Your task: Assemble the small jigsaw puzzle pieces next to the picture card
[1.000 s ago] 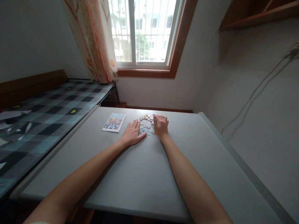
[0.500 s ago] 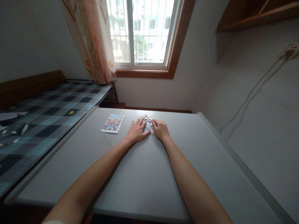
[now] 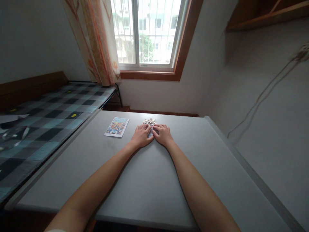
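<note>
A small heap of jigsaw puzzle pieces (image 3: 150, 121) lies toward the far side of the grey-white table. My left hand (image 3: 143, 135) rests at the heap's left side, palm down and fingers stretched over the edge of the pieces. From the right, my right hand (image 3: 163, 133) cups the near part of the heap, its fingers extended and slightly bent. Both thumbs almost meet in front, with some bluish pieces showing between the hands. Pieces under the palms and fingers are hidden. Left of the hands lies a printed picture sheet (image 3: 117, 127), flat and colourful.
The table (image 3: 145, 180) has a raised strip along its right edge. To the left stands a bed with a checked mattress (image 3: 55, 103), holding papers and clear plastic. A curtain (image 3: 96, 45) hangs beside the window (image 3: 149, 35). A cable (image 3: 256, 100) runs down the right wall.
My right hand has moved left, closer to my left hand, and its fingers reach further over the pieces. The heap looks more gathered, and the gap between my hands is narrower.
</note>
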`<state>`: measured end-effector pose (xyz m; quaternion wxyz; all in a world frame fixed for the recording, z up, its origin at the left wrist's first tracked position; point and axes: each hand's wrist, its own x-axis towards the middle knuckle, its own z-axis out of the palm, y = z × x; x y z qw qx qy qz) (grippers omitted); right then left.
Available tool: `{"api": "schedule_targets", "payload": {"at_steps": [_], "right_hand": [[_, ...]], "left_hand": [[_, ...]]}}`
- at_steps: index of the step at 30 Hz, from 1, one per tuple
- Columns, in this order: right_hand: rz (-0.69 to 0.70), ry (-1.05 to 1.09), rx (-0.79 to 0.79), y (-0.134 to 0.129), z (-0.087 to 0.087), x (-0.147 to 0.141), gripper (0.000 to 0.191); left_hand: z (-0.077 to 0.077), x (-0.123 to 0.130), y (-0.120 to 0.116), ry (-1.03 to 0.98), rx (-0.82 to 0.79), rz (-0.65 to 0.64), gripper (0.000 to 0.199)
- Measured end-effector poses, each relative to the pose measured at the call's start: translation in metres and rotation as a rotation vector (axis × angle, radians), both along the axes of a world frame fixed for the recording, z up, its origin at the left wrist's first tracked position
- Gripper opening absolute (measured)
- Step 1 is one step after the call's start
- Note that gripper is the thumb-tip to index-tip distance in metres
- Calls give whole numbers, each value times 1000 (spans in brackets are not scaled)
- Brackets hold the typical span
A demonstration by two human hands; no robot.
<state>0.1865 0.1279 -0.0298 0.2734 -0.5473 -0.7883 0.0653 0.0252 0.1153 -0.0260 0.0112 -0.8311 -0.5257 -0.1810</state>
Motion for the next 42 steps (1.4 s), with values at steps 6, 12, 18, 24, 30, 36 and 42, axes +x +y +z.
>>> {"api": "schedule_targets", "payload": {"at_steps": [6, 12, 18, 24, 30, 36, 42], "right_hand": [[-8, 54, 23, 1, -1, 0, 28], [27, 195, 12, 8, -2, 1, 31], [-225, 273, 8, 12, -5, 3, 46], [-134, 482, -115, 9, -4, -11, 49], [-310, 662, -9, 16, -7, 1, 47], [-280, 426, -91, 11, -3, 6, 47], [-76, 396, -115, 4, -1, -10, 50]], "left_hand": [[-3, -1, 1, 0, -36, -8, 59], [-5, -2, 1, 29, -75, -40, 68], [-5, -2, 2, 61, -83, -62, 66], [-3, -2, 0, 31, -67, -92, 66], [-4, -1, -1, 14, -38, -91, 62], [-5, -2, -2, 36, -67, -106, 85], [-6, -1, -1, 49, -71, -106, 91]]}}
